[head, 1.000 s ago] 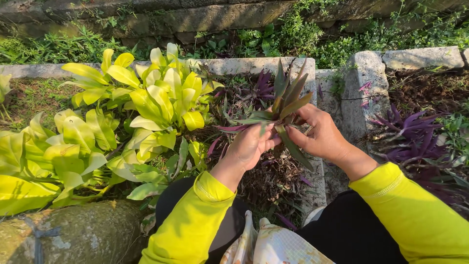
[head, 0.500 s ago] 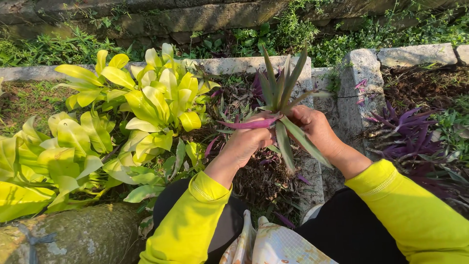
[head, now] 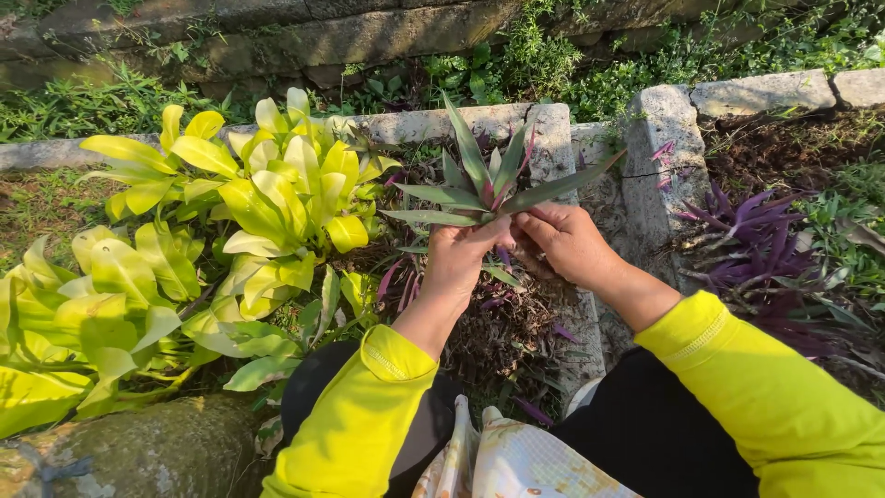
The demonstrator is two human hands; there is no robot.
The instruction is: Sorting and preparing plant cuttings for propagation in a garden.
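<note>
Hands of one person in bright yellow sleeves, seen from above, meet at centre frame over a garden bed. Left hand [head: 458,261] and right hand [head: 570,242] are both closed round the base of a small plant cutting [head: 479,184] w/ long pointed leaves, green on top and purple underneath. Leaves fan up and out toward 12 o'clock; lower stem is hidden inside the fingers. Cutting is lifted clear of the ground, not rooted.

Directly below the hands, at 6 o'clock, lies a patch of dark soil and dry litter [head: 502,323] w/ a few loose purple leaves on it. At 9 o'clock stands a big clump of yellow-green broad-leaved plants [head: 267,203]. At 3 o'clock, past a stone divider [head: 659,138], grows a purple-leaved plant [head: 756,240] of the same kind. Stone edging [head: 415,124] runs along the back of the bed, weeds beyond it. Mossy rock [head: 138,452] sits at 7 o'clock; patterned cloth [head: 525,461] rests on the lap at 6 o'clock.

Progress, as a judgement: cutting looks gathered and in hand, prob being tidied; nothing shows it set into soil yet, so placing it appears to remain
</note>
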